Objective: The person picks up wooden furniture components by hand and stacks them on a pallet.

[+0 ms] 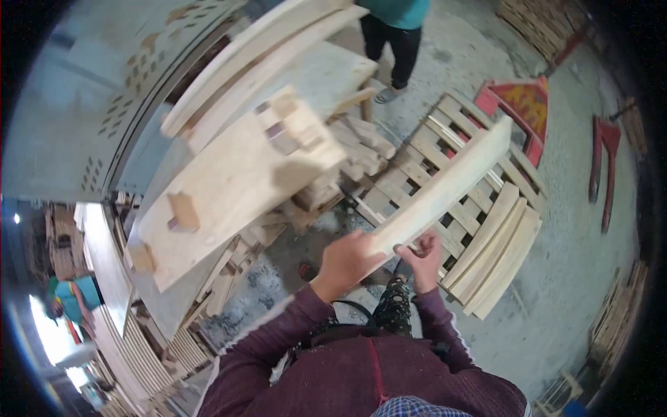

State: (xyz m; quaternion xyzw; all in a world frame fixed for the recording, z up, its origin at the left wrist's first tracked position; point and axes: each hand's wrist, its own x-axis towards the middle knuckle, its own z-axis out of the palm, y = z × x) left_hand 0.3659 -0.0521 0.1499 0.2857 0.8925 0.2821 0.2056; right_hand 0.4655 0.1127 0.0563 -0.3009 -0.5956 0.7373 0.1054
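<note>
One board point(448, 186) points to half past one, near end clasped in my left fingers point(356, 249); my right fingers point(430, 244), half-curled, touch its edge, grip unclear. More boards point(490, 249) lie at three o'clock.

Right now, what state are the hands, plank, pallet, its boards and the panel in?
Wooden plank: held up, far end free.
Left hand: gripping the plank's near end.
Right hand: fingers curled, thumb at that end.
Slatted pallet: flat on the floor, partly loaded.
Curved boards: lying side by side on the pallet.
Wooden panel: wooden blocks on its upper face.
</note>
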